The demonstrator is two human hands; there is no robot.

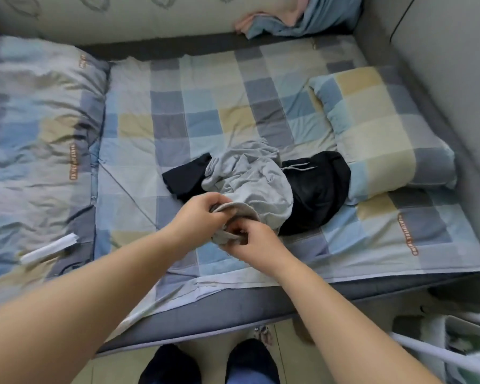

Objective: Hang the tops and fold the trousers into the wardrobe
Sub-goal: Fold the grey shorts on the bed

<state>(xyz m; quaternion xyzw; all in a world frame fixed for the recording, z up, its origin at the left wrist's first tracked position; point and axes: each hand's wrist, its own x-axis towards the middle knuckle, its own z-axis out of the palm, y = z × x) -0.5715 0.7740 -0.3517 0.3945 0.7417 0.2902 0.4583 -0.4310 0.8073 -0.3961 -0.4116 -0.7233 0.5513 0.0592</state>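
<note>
A crumpled pile of clothes lies in the middle of the checked bedsheet (194, 112). On top is a light grey garment (250, 178) with a ribbed hem; under it lie black garments (316, 187), one with a grey drawstring. My left hand (203, 214) grips the near hem of the grey garment from the left. My right hand (252, 241) pinches the same hem from below, just right of the left hand. The hem is bunched between both hands, slightly lifted off the sheet.
A checked pillow (377, 126) lies right of the pile and a rumpled duvet (36, 134) at the left. Folded blue and pink cloth (283, 20) sits at the far wall. A white rack (455, 353) stands on the floor at the lower right.
</note>
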